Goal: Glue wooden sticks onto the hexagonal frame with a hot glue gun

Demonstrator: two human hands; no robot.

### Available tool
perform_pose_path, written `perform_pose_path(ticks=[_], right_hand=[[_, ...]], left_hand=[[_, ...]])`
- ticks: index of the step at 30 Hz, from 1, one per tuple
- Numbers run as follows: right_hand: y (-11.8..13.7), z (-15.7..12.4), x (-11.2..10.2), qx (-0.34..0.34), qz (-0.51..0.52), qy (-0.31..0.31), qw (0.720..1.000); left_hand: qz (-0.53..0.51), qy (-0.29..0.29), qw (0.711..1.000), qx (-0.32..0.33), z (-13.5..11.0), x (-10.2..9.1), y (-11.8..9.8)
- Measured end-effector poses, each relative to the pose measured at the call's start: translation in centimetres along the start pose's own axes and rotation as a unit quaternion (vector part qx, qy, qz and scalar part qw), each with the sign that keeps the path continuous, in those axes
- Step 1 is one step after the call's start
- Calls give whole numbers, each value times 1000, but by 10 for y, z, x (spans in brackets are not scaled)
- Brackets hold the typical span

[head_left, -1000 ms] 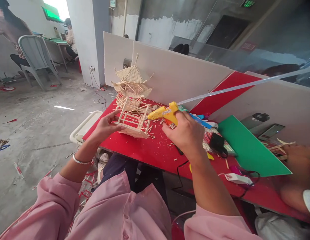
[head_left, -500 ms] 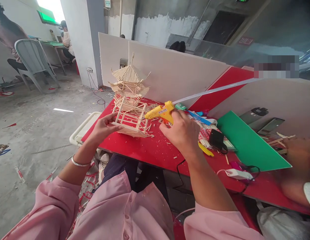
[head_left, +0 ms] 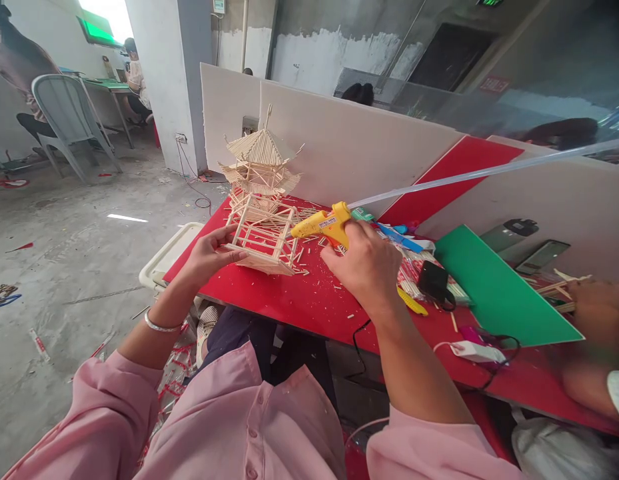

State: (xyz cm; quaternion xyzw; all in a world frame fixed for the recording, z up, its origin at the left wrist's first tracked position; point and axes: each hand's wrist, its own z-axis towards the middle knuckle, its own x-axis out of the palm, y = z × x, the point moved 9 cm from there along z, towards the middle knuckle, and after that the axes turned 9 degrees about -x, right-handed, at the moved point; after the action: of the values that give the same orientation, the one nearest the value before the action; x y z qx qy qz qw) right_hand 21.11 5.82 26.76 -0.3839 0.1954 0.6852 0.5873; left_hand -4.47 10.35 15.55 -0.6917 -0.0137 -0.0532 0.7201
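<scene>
A pagoda model made of thin wooden sticks [head_left: 262,200] stands near the left corner of the red table [head_left: 299,300]. My left hand [head_left: 209,250] grips the model's base at its left side, thumb on top. My right hand [head_left: 366,267] is closed round a yellow hot glue gun [head_left: 324,225]. The gun's nozzle points left and touches the model's lower frame. A long clear glue stick [head_left: 489,172] juts from the back of the gun up to the right.
White and red partition boards [head_left: 359,153] back the table. A green sheet [head_left: 494,293], a black charger [head_left: 434,283], cables, loose sticks and phones lie to the right. Another person's arm [head_left: 589,347] rests at the right edge. Grey chairs [head_left: 69,113] stand far left.
The view shifted slightly. My hands, the glue gun and the model keep nearly the same pose; the nozzle stays at the model's lower frame.
</scene>
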Motion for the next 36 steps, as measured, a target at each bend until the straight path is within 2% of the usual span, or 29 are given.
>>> perform_pose_path(ticks=[19,36], right_hand=[[-1,1,3,0,0,14,1000],[2,-1,1,-13,1,-2,1000]], left_hand=[[1,-4,1000,-13,0,0,1],[-16,3,1000,-1,1,1,0]])
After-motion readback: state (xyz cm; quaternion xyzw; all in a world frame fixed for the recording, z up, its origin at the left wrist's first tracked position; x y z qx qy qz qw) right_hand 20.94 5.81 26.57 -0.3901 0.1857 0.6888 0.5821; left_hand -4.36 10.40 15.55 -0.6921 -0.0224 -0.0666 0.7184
